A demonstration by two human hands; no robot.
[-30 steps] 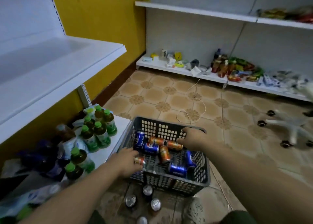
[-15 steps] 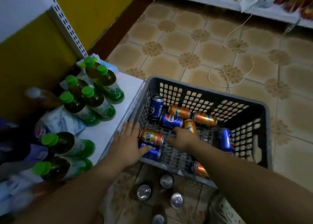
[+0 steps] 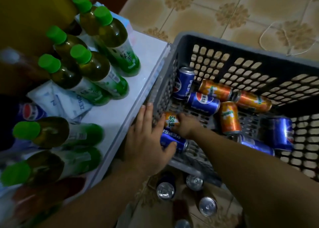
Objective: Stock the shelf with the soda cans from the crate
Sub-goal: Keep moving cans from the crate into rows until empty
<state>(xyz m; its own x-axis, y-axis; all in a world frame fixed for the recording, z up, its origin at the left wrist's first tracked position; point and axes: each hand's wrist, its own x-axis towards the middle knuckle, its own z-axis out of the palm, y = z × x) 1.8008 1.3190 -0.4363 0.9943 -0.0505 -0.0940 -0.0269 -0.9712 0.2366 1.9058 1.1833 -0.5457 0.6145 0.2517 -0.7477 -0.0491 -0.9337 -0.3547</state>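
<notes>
Inside the dark grey perforated plastic crate (image 3: 224,41), the right hand (image 3: 185,126) curls round an orange metal soda can (image 3: 170,120); the left hand (image 3: 146,143), fingers straight, rests its thumb on a blue Pepsi can (image 3: 179,144). Four orange and five blue cans lie there.

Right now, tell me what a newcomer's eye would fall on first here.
The grey crate at the right, strewn with blue and orange soda cans on their sides, draws the eye first. At its near left corner the right hand grips an orange can while the left hand rests on a blue can. Green-capped bottles crowd the white shelf at the left.
</notes>
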